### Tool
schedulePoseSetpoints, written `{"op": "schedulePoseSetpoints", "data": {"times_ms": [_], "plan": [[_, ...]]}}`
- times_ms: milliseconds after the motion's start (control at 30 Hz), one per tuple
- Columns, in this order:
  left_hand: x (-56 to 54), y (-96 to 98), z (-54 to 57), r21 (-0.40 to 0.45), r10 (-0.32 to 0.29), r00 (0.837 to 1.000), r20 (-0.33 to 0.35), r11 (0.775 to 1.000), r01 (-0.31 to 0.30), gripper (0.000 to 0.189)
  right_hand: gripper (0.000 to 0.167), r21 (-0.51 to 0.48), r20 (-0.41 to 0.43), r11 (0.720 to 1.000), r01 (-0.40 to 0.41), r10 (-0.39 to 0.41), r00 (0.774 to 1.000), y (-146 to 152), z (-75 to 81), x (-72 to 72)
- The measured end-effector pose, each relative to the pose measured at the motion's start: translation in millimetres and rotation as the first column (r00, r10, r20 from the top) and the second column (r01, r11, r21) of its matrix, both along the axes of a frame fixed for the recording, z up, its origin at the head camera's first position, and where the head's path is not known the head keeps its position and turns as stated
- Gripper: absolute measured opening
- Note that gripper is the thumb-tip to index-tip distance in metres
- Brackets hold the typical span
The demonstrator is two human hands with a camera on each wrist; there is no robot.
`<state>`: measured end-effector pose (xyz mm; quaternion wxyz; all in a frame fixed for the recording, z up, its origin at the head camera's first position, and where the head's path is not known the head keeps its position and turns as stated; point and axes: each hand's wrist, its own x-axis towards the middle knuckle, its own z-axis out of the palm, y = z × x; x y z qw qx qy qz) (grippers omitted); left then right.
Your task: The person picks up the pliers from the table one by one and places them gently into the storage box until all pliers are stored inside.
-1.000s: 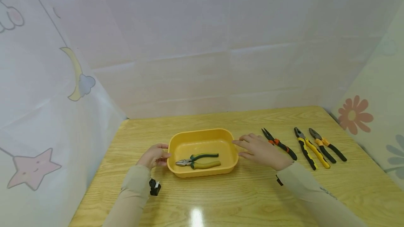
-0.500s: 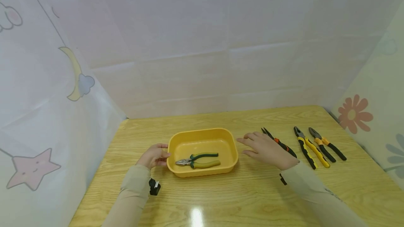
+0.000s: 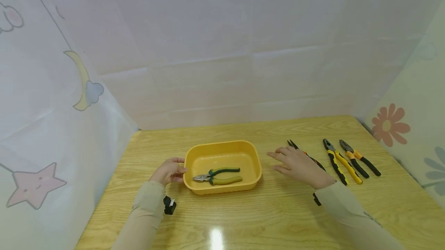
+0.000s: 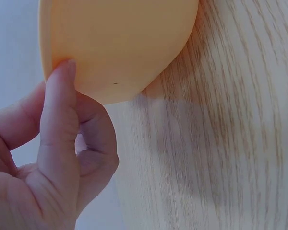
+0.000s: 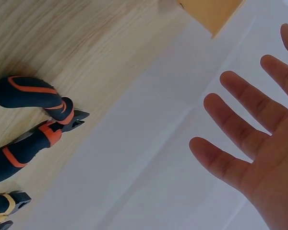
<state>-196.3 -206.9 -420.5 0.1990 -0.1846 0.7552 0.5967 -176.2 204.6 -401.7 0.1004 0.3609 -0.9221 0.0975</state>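
In the head view, a yellow plastic tray point(image 3: 213, 162) sits on the wooden table, and inside it lies a pair of combination pliers point(image 3: 226, 181) with green and yellow handles. My left hand point(image 3: 168, 172) pinches the tray's left end; the left wrist view shows the thumb point(image 4: 60, 110) against the wall at the rim, with fingers curled behind. To the right of the tray, my right hand point(image 3: 299, 166) is held over the table with fingers spread and nothing in it. It partly covers long-nose pliers point(image 3: 294, 144) with black and orange handles, fully visible handles showing in the right wrist view.
Farther right lie black-and-yellow pliers point(image 3: 332, 159) and another pair of pliers point(image 3: 347, 147) with black and orange-yellow handles. The wooden table point(image 3: 264, 219) meets a pale sheet point(image 3: 208, 87) at its back edge, and printed sheets stand at both sides.
My right hand has moved away from the tray's right end, toward the right and over the long-nose pliers. The left hand and the tray have stayed in place.
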Motion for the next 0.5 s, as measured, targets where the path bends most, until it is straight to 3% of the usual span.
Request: {"op": "schedulePoseSetpoints", "data": {"times_ms": [333, 500], "plan": [[0.2, 0.6, 2.6, -0.005, -0.011, 1.000, 0.002, 1.000, 0.011, 0.044, 0.047, 0.005, -0.015, 1.000, 0.018, -0.018, 1.000, 12, -5.8, 1.1], [1.4, -0.1, 3.1, -0.007, -0.014, 1.000, -0.002, 1.000, 0.014, 0.045, 0.048, 0.007, 0.016, 0.999, 0.046, -0.046, 0.999, 16, -6.0, 0.9]]}}
